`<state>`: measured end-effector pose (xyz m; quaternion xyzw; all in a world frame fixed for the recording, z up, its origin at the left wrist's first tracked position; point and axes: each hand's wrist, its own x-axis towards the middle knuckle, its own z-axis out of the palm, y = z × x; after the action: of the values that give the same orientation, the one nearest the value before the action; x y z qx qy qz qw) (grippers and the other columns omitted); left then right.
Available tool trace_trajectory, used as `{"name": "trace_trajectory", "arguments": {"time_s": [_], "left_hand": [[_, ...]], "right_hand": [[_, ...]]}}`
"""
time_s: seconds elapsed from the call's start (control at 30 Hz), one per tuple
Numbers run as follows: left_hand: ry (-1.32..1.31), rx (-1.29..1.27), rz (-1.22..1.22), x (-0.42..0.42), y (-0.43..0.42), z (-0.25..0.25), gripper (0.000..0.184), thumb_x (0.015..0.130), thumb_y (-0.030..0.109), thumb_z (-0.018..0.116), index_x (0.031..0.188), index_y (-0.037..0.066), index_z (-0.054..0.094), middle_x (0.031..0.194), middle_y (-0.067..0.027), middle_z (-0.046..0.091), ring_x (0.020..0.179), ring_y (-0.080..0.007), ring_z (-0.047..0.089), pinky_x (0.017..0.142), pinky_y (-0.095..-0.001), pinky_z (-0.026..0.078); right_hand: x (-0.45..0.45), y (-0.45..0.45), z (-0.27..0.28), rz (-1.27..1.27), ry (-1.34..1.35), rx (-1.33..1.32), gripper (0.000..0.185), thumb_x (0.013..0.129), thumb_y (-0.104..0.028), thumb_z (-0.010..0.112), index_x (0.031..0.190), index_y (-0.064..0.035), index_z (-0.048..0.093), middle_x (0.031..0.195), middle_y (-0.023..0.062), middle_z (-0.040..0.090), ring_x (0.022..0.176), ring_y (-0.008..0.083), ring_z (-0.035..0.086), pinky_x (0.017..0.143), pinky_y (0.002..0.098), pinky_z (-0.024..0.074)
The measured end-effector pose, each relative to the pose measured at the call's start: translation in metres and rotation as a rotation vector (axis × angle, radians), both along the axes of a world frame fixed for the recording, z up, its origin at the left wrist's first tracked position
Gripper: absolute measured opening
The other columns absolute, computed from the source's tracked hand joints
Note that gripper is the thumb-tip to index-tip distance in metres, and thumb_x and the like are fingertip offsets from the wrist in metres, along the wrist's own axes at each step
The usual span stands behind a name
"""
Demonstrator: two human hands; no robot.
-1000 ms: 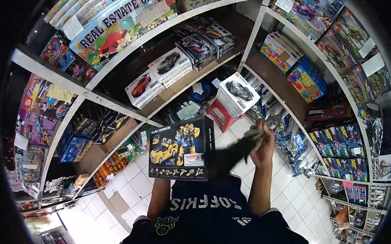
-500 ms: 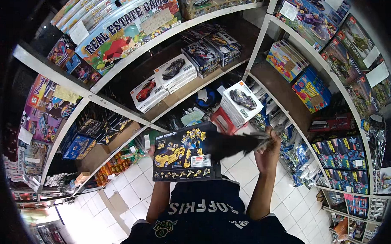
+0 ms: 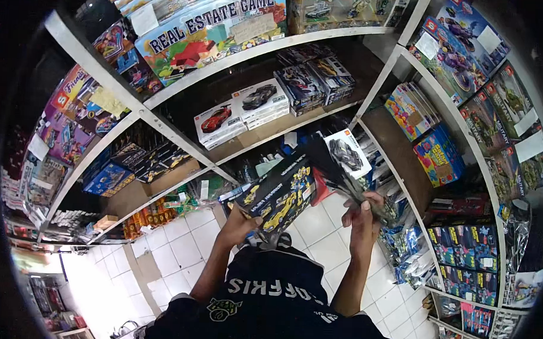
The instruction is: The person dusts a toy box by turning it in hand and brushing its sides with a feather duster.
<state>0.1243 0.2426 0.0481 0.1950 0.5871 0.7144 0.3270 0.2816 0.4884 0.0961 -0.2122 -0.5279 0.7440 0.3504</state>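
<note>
My left hand (image 3: 241, 226) grips the lower left edge of a black toy box (image 3: 278, 196) with yellow car and robot pictures, tilted in front of my chest. My right hand (image 3: 363, 218) is closed around the end of a black feather duster (image 3: 334, 171). The duster's dark feathers reach up and left to the box's right upper edge; whether they touch it I cannot tell. Just behind the feathers, a white car box (image 3: 348, 149) sits on a red stool (image 3: 323, 184), both partly hidden.
White-framed shelves curve around me. Ahead, white car boxes (image 3: 265, 99) lie beside dark boxes (image 3: 328, 79), below a Real Estate Game box (image 3: 210, 36). To the right are bagged goods (image 3: 400, 246) and blue boxes (image 3: 437, 154). White floor tiles (image 3: 185, 250) show below.
The toy box has turned from level to slanted, its right end rising, and my left hand now shows at its lower left edge. The duster slants more steeply. The whole view has shifted.
</note>
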Motion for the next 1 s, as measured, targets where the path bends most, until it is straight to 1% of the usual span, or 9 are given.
{"name": "trace_trajectory", "arguments": {"time_s": [0.3,0.43,0.57,0.67,0.7,0.77,0.8,0.93,1.0], "left_hand": [[0.17,-0.079,0.021,-0.001,-0.009,0.02,0.089,0.076,0.003,0.075,0.15,0.002,0.026,0.133,-0.0104,0.054,0.12,-0.017,0.052,0.104,-0.0339,0.041],[0.193,-0.082,-0.036,-0.007,-0.049,0.008,0.095,0.07,0.002,0.074,0.152,0.002,0.027,0.126,-0.0067,0.059,0.113,-0.0146,0.056,0.1,-0.0301,0.043],[0.165,-0.164,0.099,-0.009,-0.06,0.011,0.085,0.067,0.009,0.077,0.14,-0.004,0.035,0.122,-0.0136,0.059,0.117,-0.0209,0.056,0.104,-0.0353,0.041],[0.153,-0.327,0.15,-0.004,-0.085,-0.002,0.093,0.068,0.006,0.077,0.149,0.002,0.031,0.122,-0.0095,0.058,0.113,-0.0176,0.057,0.1,-0.0307,0.043],[0.216,-0.072,-0.023,-0.019,-0.092,0.009,0.093,0.069,0.006,0.076,0.15,0.006,0.032,0.123,-0.0083,0.058,0.113,-0.0187,0.057,0.1,-0.0298,0.044],[0.387,-0.091,0.03,-0.02,-0.108,-0.004,0.083,0.068,0.008,0.076,0.142,0.001,0.037,0.106,-0.0093,0.066,0.103,-0.0157,0.06,0.096,-0.0328,0.046],[0.045,-0.111,0.051,-0.016,-0.098,0.047,0.092,0.066,0.008,0.077,0.147,0.003,0.034,0.113,-0.0082,0.064,0.099,-0.015,0.059,0.091,-0.0301,0.047],[0.287,-0.333,0.039,-0.026,-0.13,0.027,0.104,0.067,0.007,0.078,0.155,0.006,0.023,0.124,-0.0026,0.058,0.098,-0.0118,0.055,0.089,-0.028,0.047],[0.183,-0.04,0.024,-0.031,-0.136,0.032,0.094,0.067,0.008,0.078,0.149,0.001,0.032,0.124,-0.0052,0.059,0.099,-0.0118,0.056,0.09,-0.0283,0.047]], "right_hand": [[0.007,-0.044,0.042,0.342,0.064,0.167,0.022,0.093,-0.017,0.063,0.103,-0.001,0.053,0.085,0.0121,0.055,0.068,0.0152,0.053,0.057,0.026,0.041],[-0.009,-0.051,0.045,0.485,0.123,-0.059,0.036,0.087,-0.031,0.07,0.098,-0.0024,0.052,0.088,0.0109,0.051,0.058,0.0189,0.054,0.048,0.0309,0.0431],[-0.038,-0.069,0.045,0.241,-0.002,0.011,0.038,0.087,-0.032,0.068,0.1,-0.0019,0.051,0.089,0.0098,0.051,0.058,0.0177,0.05,0.049,0.0307,0.0424],[-0.041,-0.09,0.053,0.387,0.018,0.024,0.037,0.088,-0.032,0.067,0.102,-0.0024,0.05,0.089,0.0094,0.05,0.058,0.0174,0.049,0.051,0.0309,0.0425],[-0.045,-0.099,0.056,0.412,0.028,0.032,0.035,0.088,-0.031,0.065,0.101,-0.0028,0.05,0.089,0.009,0.049,0.058,0.0176,0.048,0.05,0.0311,0.0425],[-0.053,-0.115,0.054,0.394,0.044,-0.018,0.033,0.088,-0.03,0.065,0.098,-0.0029,0.051,0.089,0.0088,0.047,0.059,0.0179,0.049,0.05,0.0313,0.0423],[-0.058,-0.123,0.052,0.36,0.093,-0.064,0.03,0.088,-0.026,0.065,0.098,0.0008,0.055,0.09,0.0116,0.055,0.06,0.0179,0.055,0.05,0.0285,0.0416],[-0.06,-0.145,0.056,0.42,0.024,-0.018,0.033,0.088,-0.029,0.067,0.097,0.0006,0.055,0.087,0.0115,0.055,0.059,0.0182,0.055,0.05,0.0288,0.0416],[-0.064,-0.158,0.056,0.436,0.015,0.002,0.033,0.087,-0.029,0.066,0.097,-0.0002,0.053,0.086,0.0101,0.051,0.058,0.0189,0.053,0.049,0.03,0.0418]]}}
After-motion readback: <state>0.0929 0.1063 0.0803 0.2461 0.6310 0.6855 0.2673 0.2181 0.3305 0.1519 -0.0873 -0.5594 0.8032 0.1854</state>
